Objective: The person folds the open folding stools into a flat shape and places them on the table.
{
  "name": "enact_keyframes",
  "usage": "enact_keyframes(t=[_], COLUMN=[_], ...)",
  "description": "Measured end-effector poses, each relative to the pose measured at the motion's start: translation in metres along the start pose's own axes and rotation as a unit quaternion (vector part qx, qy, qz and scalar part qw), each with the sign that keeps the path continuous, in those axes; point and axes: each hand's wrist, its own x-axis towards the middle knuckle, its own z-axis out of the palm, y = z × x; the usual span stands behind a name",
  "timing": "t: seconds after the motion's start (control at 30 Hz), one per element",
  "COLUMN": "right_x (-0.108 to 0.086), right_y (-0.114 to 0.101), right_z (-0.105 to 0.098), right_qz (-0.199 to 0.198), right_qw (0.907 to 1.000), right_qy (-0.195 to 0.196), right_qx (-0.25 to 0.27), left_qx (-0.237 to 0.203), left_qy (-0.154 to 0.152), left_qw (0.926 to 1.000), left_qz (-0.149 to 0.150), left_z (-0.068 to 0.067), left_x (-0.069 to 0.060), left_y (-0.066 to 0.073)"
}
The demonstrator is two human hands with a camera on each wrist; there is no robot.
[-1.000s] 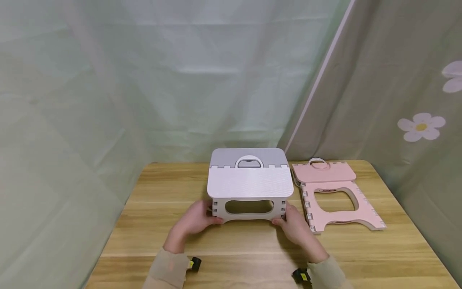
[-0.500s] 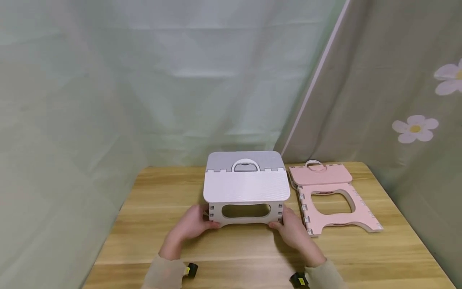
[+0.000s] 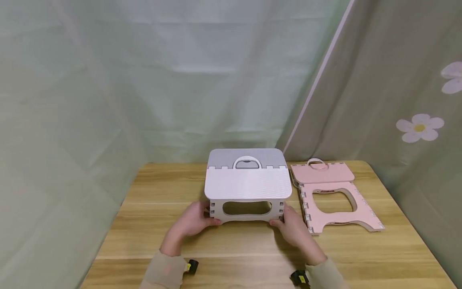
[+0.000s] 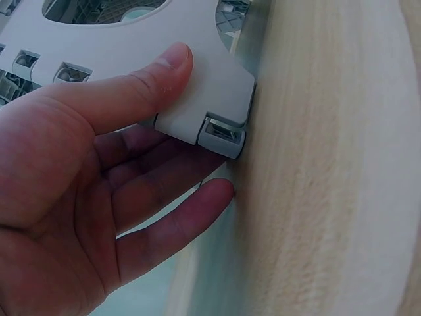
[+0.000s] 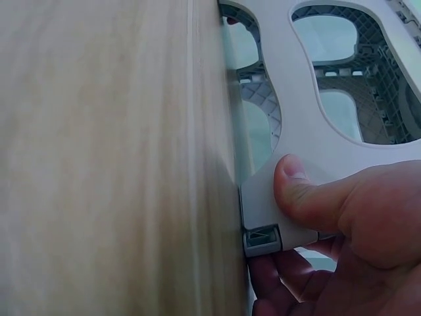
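Note:
A white-and-grey folding step stool (image 3: 248, 183) stands unfolded on the wooden table, its arched carry handle up in the middle of the top. My left hand (image 3: 193, 219) grips the lower left corner. In the left wrist view the thumb presses the front leg panel (image 4: 204, 79), with the other fingers around the side. On the opposite corner my right hand (image 3: 293, 226) holds the stool the same way. The right wrist view has the thumb on the front panel (image 5: 296, 105) near the foot, fingers behind the edge. Both feet sit at the tabletop.
To the right a pink folding stool (image 3: 339, 214) lies folded down on the table (image 3: 231, 257), close to the white one. A pale curtain (image 3: 202, 80) hangs behind the table's back edge, and a darker flowered curtain (image 3: 361, 100) covers the right side.
The whole head view shifts slightly down and back up. Both hands keep their grip on the white stool, which shows no clear movement on the table.

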Motion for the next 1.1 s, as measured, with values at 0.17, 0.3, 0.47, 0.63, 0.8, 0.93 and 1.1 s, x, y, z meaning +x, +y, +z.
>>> enact_keyframes(t=[0.17,0.3,0.47,0.63,0.8,0.93,1.1], right_x=[-0.0017,0.0012,0.0032,-0.0015,-0.0031,-0.0047,-0.0005], right_y=[0.0005,-0.0014,-0.0025,0.0003,0.0055,0.0049,0.0007], right_z=[-0.0008,-0.0013,0.0003,-0.0002,-0.0010,0.0026,0.0010], right_qz=[-0.003,-0.006,-0.011,-0.004,-0.001,0.001,-0.004], right_qw=[1.0000,1.0000,0.9999,1.0000,0.9999,0.9999,0.9999], right_qy=[0.000,0.003,-0.001,0.005,0.011,0.009,0.014], right_qx=[0.001,0.000,0.009,0.007,0.009,0.010,0.003], left_qx=[-0.001,0.004,0.001,0.005,0.005,0.001,0.000], left_qy=[0.002,0.008,0.009,-0.007,-0.015,-0.012,-0.007], left_qw=[1.0000,0.9999,1.0000,0.9999,0.9998,0.9997,0.9996], left_qz=[0.002,0.006,0.003,0.008,0.014,0.020,0.026], left_z=[0.0010,-0.0008,-0.0015,0.0008,0.0027,0.0030,-0.0014], left_x=[-0.0016,-0.0012,-0.0006,0.0024,0.0075,0.0020,0.0031], left_y=[0.0020,0.0016,0.0006,0.0009,0.0012,-0.0022,-0.0023])
